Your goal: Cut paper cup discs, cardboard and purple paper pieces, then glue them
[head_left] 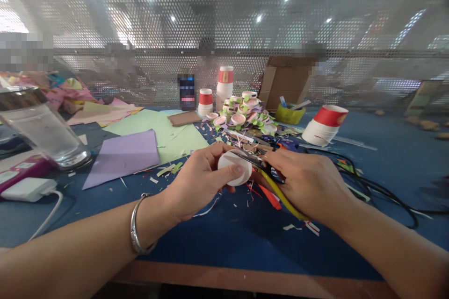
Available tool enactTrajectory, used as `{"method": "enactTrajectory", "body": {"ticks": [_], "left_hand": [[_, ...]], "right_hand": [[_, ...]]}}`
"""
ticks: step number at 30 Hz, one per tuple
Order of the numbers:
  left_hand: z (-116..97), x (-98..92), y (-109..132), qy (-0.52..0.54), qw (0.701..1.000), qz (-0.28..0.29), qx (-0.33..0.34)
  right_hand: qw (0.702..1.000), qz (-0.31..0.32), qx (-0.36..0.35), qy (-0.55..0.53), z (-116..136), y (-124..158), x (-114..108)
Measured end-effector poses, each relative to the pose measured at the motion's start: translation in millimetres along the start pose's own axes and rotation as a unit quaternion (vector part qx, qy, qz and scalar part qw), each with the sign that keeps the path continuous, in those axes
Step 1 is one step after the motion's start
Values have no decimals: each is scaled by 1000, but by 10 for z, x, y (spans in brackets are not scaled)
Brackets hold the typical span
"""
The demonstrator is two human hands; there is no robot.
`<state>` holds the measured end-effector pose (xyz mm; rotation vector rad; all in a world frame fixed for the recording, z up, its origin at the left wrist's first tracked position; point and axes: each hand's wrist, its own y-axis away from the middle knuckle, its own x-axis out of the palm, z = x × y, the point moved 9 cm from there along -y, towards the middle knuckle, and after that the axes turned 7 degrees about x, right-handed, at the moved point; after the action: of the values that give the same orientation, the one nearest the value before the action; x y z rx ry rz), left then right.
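Observation:
My left hand [196, 175] pinches a white round paper piece [228, 160], which looks like the cut-off bottom of a paper cup. Its thumb lies across the face and the fingers curl behind the edge. In my right hand [310, 182] is a pair of scissors [277, 191] with a yellow handle. The dark blades reach over the upper right rim of the round piece; whether they touch it I cannot tell. Just beyond both hands lies a heap of small round paper pieces [238, 119] with green and purple paper bits.
Stacked red-and-white paper cups [225, 89] and a shorter cup stack [205, 103] stand behind. A tilted cup stack [321, 131] is at right, near black cables [379, 191]. Purple paper [126, 154], green paper [175, 138], a glass [49, 131] and a white charger [30, 190] lie left. Scraps litter the blue table.

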<state>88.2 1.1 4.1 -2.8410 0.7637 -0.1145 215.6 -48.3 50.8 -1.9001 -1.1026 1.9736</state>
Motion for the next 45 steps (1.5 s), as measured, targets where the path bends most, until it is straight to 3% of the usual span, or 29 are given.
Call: {"method": "enactTrajectory", "body": {"ticks": [15,22,45], "left_hand": [[12,30,5,18,999,11,-24],[3,-53,-11,25,999,-41,-25],[39,11,-17,-16,1000,9,-14]], "right_hand": [[999,-38,-31,9,38,35,-73],[998,-52,-29,16,38,9,-102],[1000,-23,0,9,13,19,-35]]}}
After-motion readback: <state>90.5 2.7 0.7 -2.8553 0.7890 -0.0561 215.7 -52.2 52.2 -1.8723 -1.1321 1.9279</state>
